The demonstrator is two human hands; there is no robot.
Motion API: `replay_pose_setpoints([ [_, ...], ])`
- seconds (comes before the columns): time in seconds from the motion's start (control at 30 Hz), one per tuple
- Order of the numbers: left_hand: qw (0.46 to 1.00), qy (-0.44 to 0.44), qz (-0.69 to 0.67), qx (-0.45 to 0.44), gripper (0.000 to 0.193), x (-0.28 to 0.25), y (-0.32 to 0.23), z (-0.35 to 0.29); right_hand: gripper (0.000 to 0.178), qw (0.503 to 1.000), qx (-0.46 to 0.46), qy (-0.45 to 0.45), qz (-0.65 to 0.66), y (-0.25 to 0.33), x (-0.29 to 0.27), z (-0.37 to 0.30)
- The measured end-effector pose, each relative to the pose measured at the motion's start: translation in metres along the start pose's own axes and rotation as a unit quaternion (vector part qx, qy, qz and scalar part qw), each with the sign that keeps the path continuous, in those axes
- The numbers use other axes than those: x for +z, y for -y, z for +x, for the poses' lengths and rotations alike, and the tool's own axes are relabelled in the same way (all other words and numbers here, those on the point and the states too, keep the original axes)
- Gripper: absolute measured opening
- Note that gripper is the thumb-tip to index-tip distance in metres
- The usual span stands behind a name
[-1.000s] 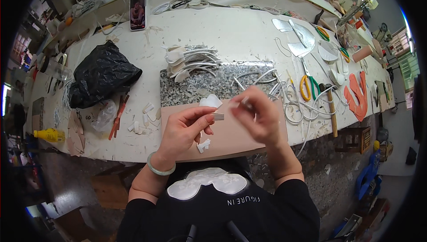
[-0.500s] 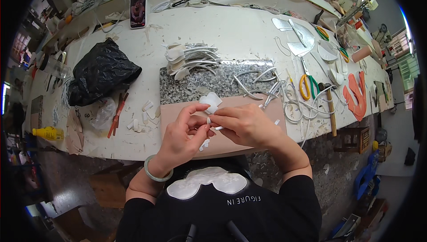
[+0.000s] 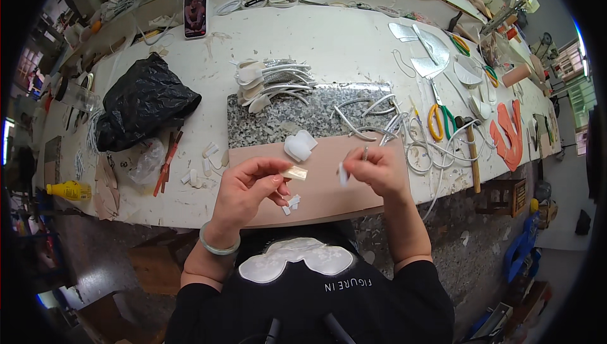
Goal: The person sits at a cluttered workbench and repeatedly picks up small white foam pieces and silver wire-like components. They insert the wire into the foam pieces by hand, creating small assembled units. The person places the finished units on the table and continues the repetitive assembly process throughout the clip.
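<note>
My left hand (image 3: 250, 186) pinches a small pale, shiny strip (image 3: 296, 173) between thumb and fingertips, above the pinkish-tan board (image 3: 344, 202). To its right, apart from it, my right hand (image 3: 381, 170) is closed on a small white piece (image 3: 343, 174), smeared by motion. Beyond both hands lie overlapping rounded white pieces (image 3: 300, 146) on the board. Several tiny white scraps (image 3: 292, 204) rest just below my left fingers.
Behind the board is a speckled granite slab (image 3: 265, 121), with stacked silvery-white straps (image 3: 278, 78) on its far edge. A black plastic bag (image 3: 148, 101) sits left. Orange-and-green-handled scissors (image 3: 436, 113), a hammer (image 3: 472, 154) and looped white cord (image 3: 420, 154) lie right. A phone (image 3: 196, 12) stands at the back.
My hands were together over the rounded white pieces; now they are apart, the right one moved rightward. The pale strip shows in my left fingers, and the rounded pieces lie uncovered.
</note>
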State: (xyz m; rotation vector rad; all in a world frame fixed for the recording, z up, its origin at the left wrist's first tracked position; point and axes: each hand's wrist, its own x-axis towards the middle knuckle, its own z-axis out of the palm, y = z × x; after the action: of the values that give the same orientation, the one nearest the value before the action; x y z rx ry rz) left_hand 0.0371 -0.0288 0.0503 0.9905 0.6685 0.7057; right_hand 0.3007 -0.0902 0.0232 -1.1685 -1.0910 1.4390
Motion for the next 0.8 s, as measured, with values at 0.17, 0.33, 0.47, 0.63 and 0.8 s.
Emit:
replay_pose_setpoints([
  [0.17,0.998,-0.013,0.056,-0.016,0.021,-0.003,0.009,0.0,0.03,0.958,-0.013,0.076,-0.277,0.014,0.02,-0.008],
  [0.33,0.997,-0.006,0.026,0.074,0.022,-0.004,0.019,0.006,0.041,0.932,-0.122,0.116,-0.321,0.016,0.033,-0.006],
  [0.47,0.999,-0.002,-0.034,0.029,0.022,-0.003,0.013,-0.001,0.035,0.973,-0.062,0.086,-0.207,0.014,0.037,-0.004],
  [0.63,1.0,-0.024,0.013,0.015,0.021,-0.01,0.017,-0.004,0.022,0.984,0.026,0.082,-0.154,0.022,0.041,-0.004],
  [0.8,0.999,-0.02,0.028,-0.003,0.018,-0.007,0.015,-0.001,0.016,0.959,-0.104,0.075,-0.252,0.023,0.043,-0.002],
])
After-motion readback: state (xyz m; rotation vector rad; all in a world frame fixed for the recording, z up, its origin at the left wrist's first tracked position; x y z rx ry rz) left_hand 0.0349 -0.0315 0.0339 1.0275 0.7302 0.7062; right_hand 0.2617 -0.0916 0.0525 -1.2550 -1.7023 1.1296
